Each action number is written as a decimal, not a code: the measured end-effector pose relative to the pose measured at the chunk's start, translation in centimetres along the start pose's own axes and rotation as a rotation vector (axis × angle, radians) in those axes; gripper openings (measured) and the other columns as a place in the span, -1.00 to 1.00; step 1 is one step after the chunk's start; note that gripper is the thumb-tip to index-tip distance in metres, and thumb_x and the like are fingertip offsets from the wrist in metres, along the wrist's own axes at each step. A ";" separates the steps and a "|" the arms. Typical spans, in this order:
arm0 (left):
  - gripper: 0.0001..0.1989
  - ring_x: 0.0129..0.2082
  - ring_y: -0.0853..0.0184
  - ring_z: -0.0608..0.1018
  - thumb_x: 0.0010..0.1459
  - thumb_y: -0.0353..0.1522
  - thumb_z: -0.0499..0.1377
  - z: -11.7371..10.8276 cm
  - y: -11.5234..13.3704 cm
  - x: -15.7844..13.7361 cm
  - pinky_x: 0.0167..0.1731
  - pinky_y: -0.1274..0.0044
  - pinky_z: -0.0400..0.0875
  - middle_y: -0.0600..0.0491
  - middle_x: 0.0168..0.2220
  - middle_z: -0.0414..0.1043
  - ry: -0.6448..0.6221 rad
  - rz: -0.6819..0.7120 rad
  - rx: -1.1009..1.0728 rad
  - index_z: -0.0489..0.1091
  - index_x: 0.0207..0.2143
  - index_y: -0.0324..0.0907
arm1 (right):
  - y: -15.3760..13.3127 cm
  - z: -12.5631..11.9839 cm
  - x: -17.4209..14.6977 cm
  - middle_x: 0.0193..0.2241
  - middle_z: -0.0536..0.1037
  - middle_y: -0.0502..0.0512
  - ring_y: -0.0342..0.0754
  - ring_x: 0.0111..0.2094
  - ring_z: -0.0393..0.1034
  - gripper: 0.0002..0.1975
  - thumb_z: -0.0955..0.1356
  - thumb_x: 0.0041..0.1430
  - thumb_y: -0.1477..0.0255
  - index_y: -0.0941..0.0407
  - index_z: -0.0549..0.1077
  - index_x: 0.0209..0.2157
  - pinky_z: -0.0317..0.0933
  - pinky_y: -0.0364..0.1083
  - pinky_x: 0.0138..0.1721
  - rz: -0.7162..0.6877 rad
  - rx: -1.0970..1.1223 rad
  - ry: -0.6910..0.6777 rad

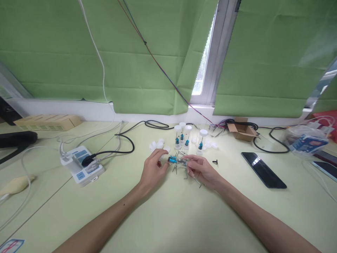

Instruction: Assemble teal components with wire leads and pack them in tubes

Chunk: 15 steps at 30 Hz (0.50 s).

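Note:
Between my hands lies a clear tube with a shiny blue metal part (172, 159) at its left end, tilted on its side. My left hand (154, 169) curls its thumb and index finger around that blue end. My right hand (202, 170) pinches the right end, where its fingers partly cover it. Thin L-shaped metal rods, which look like hex keys (199, 183), lie scattered below and around it. Just beyond stand several clear vials (186, 137) with white caps, each with a blue part inside.
Loose white caps (157, 144) lie behind my left hand. A small black piece (215, 162) and a black phone (263, 170) are to the right. At left sits a power strip (83, 165) with plugs and cables. An open cardboard box (243, 133) stands at the back.

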State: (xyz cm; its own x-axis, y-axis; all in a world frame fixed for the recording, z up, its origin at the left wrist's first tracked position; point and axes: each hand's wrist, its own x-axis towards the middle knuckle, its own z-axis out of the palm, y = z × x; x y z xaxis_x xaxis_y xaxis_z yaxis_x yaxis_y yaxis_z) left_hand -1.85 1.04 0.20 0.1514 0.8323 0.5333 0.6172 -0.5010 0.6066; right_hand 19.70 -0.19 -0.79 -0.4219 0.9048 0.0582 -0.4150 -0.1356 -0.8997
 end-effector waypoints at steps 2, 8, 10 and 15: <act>-0.76 -0.48 0.42 0.43 0.08 -0.48 0.14 0.0 0.1 0.0 -0.49 0.55 0.37 0.03 -0.09 0.46 -0.002 -0.003 0.000 0.42 -0.18 -0.12 | 0.0 0.0 0.0 -0.57 0.46 -0.04 -0.24 -0.59 0.25 -0.68 0.49 0.08 0.34 0.17 0.52 -0.12 0.09 -0.18 -0.51 0.006 -0.002 0.008; -0.77 -0.45 0.39 0.46 0.09 -0.47 0.13 0.0 0.1 0.0 -0.48 0.55 0.39 0.01 -0.09 0.46 -0.004 0.016 0.000 0.42 -0.18 -0.12 | 0.0 0.1 0.0 -0.59 0.43 -0.06 -0.24 -0.60 0.21 -0.68 0.49 0.06 0.36 0.16 0.53 -0.13 0.07 -0.18 -0.52 0.013 -0.011 0.022; -0.77 -0.42 0.38 0.47 0.09 -0.47 0.13 0.1 0.1 0.0 -0.46 0.55 0.40 0.01 -0.09 0.46 -0.001 0.021 0.005 0.42 -0.18 -0.12 | 0.1 0.1 0.0 -0.61 0.42 -0.07 -0.25 -0.61 0.19 -0.68 0.49 0.07 0.36 0.16 0.53 -0.13 0.05 -0.18 -0.52 0.015 -0.013 0.025; -0.77 -0.38 0.37 0.49 0.11 -0.49 0.11 0.2 0.1 -0.2 -0.45 0.55 0.39 0.02 -0.10 0.46 -0.002 0.031 0.010 0.42 -0.18 -0.11 | 0.1 0.1 0.0 -0.64 0.38 -0.10 -0.24 -0.63 0.14 -0.65 0.50 0.05 0.33 0.16 0.52 -0.13 -0.03 -0.18 -0.56 0.024 -0.044 0.042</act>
State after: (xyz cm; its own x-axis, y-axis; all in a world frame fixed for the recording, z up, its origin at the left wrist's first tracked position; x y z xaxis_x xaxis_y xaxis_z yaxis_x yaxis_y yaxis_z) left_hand -1.67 0.88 0.08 0.1724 0.8169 0.5504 0.6198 -0.5243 0.5839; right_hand 19.60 -0.23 -0.89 -0.3967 0.9178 0.0186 -0.3692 -0.1409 -0.9186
